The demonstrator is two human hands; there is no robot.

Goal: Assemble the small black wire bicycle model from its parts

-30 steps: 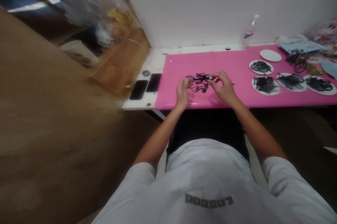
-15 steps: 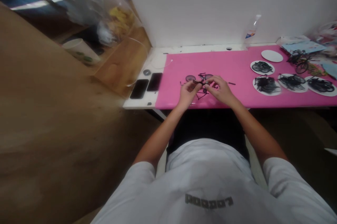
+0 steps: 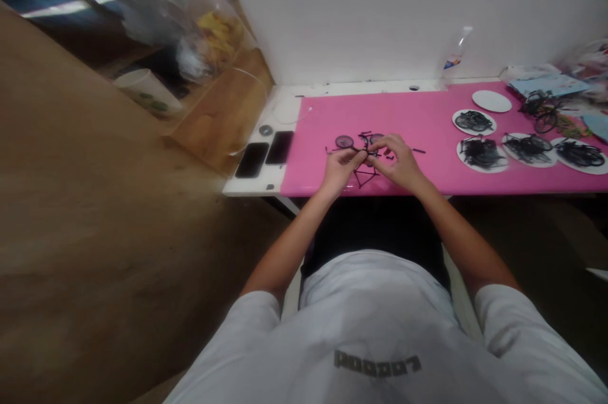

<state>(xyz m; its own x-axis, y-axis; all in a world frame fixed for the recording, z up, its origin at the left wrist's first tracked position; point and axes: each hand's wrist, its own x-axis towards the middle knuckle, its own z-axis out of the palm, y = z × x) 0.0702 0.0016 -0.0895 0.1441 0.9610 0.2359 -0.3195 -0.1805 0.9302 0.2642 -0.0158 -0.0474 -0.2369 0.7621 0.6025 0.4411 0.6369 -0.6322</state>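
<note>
Over the pink mat point(image 3: 408, 119), my left hand point(image 3: 338, 166) pinches a small dark part of a model bicycle frame point(image 3: 365, 178). My right hand point(image 3: 396, 162) meets it at the fingertips, its thumb and index finger closed on the same frame. The lower triangle of the frame hangs below my fingers, towards the mat's front edge. Just beyond my hands lie a little spoked wheel point(image 3: 344, 141) and a second wheel point(image 3: 377, 138), with a small dark part point(image 3: 365, 134) by them. A thin black rod point(image 3: 418, 151) rests right of my right hand. My fingers hide the exact grip.
Several white plates point(image 3: 491, 101) stand on the right, most heaped with black bicycle parts point(image 3: 482, 152). Two dark phones point(image 3: 251, 160) lie at the left table edge. A clear bottle point(image 3: 456, 52) stands by the wall. Left of the table is a wooden box point(image 3: 223, 113).
The frame has tilted in my fingers, its lower triangle now showing more fully below them. My hands have barely shifted.
</note>
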